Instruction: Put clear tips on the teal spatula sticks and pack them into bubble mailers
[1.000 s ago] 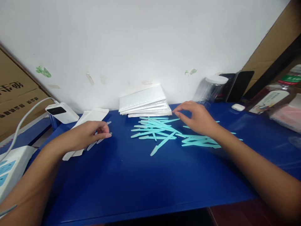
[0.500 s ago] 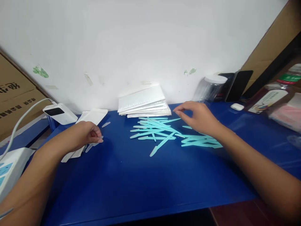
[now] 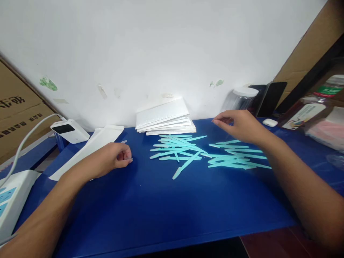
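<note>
My left hand (image 3: 107, 161) is closed in a pinch above the left of the blue table, a small translucent blade cover (image 3: 130, 159) at its fingertips. Under that hand and forearm lie white paper strips (image 3: 104, 138). Another translucent cover (image 3: 124, 141) shows just behind the fingers. To the right, my right hand (image 3: 236, 122) hovers with thumb and fingertips drawn together, and nothing shows in them. Below it lie several teal eyebrow razors (image 3: 231, 159), partly hidden by the forearm. A second heap of teal eyebrow razors (image 3: 174, 147) is spread across the table's middle.
White padded envelopes (image 3: 163, 116) are stacked against the wall. A white power bank (image 3: 70, 131) with a cable and a power strip (image 3: 16, 197) stand at left. At right are a clear jar (image 3: 238, 100), a white earbud case (image 3: 270, 122) and a bottle (image 3: 306, 114).
My left hand has moved right, away from the loose covers by the paper strips. My right hand has drawn back to the right, uncovering more of the right-hand razors.
</note>
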`<action>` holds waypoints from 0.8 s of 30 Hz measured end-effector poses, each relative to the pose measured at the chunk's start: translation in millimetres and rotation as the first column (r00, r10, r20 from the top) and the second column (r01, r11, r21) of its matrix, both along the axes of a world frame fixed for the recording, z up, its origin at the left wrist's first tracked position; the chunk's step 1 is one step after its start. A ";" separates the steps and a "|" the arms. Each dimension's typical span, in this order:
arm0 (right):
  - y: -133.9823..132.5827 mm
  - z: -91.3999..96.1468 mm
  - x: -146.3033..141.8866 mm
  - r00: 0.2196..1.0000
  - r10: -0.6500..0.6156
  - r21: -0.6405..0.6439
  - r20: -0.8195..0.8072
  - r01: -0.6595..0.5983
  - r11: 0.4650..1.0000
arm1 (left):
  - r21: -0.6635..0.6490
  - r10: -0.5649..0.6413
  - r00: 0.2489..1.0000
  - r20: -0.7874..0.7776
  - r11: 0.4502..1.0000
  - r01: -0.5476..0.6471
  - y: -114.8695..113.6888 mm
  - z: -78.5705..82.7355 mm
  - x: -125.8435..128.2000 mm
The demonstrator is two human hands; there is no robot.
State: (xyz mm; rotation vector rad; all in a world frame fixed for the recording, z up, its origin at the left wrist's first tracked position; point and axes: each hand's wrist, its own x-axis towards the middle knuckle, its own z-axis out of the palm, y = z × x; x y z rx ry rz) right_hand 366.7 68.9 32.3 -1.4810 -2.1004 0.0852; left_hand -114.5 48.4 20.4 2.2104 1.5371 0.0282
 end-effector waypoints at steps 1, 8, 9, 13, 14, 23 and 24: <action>3.2 -0.3 7.7 1.000 -0.006 -0.039 0.029 0.007 0.999 | 0.017 -0.024 1.000 0.005 1.000 0.024 -2.7 2.1 4.8; 11.6 -7.7 57.3 0.974 0.058 -0.460 0.218 0.051 0.886 | 0.123 -0.071 0.990 0.119 0.991 0.056 -12.7 8.6 27.8; 10.5 -8.4 60.5 0.975 0.063 -0.475 0.214 0.048 0.878 | 0.101 -0.053 0.981 0.185 0.994 0.034 -13.6 7.7 31.2; 7.4 -8.9 62.5 0.978 0.084 -0.514 0.190 0.026 0.858 | -0.124 0.033 0.866 0.499 0.992 0.034 -18.7 -0.9 48.5; 7.5 -8.2 60.7 0.980 0.086 -0.509 0.177 0.017 0.860 | -0.169 0.056 0.825 0.563 0.984 0.048 -20.1 -3.9 53.1; -18.7 9.3 -21.7 0.896 0.218 -0.295 -0.386 -0.344 0.892 | -0.227 0.161 0.652 0.741 0.974 0.019 -28.3 -16.5 75.1; -25.6 9.2 -35.2 0.862 0.245 -0.306 -0.443 -0.403 0.863 | -0.212 0.162 0.652 0.741 0.977 -0.002 -28.8 -16.3 75.6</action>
